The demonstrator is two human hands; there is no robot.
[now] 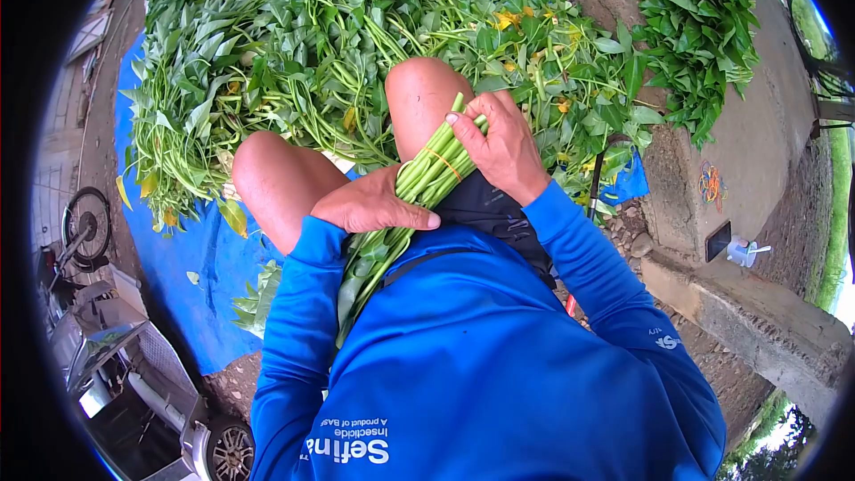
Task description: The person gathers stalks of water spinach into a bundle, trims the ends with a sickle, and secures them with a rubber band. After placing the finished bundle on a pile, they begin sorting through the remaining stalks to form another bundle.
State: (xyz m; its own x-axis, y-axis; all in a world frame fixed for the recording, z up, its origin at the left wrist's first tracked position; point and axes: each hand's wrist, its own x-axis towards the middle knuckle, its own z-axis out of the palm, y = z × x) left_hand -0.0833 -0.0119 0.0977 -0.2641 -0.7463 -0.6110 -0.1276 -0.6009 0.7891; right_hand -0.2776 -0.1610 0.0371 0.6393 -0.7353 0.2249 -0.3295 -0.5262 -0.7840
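Plainly, the pile of greens is largest, lying on the tarp beyond the bundle. The bundle slants in our hands: our left hand wraps its middle, and our right hand pinches its cut ends. Smallest, the band circles the bundle between them. Doing this well, we judge, means a firm but gentle left hold and cut ends kept level. Our left fingers hide beneath the bundle, its leafy end is partly lost, and we cannot tell how much our right hand pinches.
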